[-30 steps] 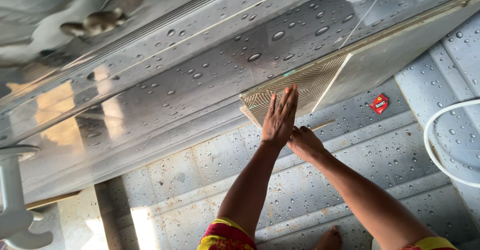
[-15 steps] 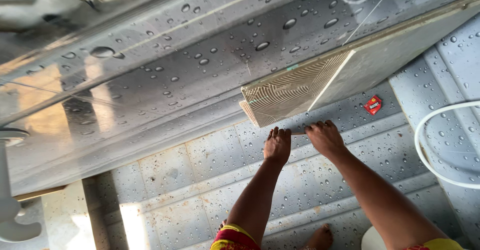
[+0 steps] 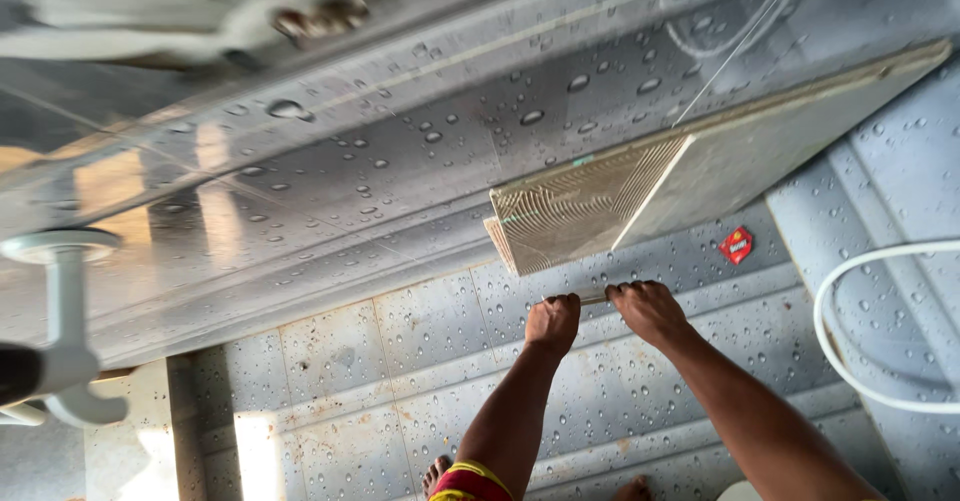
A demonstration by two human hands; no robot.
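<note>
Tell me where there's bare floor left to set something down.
Bare floor tiles lie left of the left hand, toward the white pipe fitting. It is crowded by the stacked tiles, right hand and white hose.

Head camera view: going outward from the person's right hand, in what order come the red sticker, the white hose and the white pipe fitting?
From the right hand:
1. Red sticker, just up and right on the tiled wall.
2. White hose, looping at the right edge.
3. White pipe fitting, far off at the left edge.
</note>
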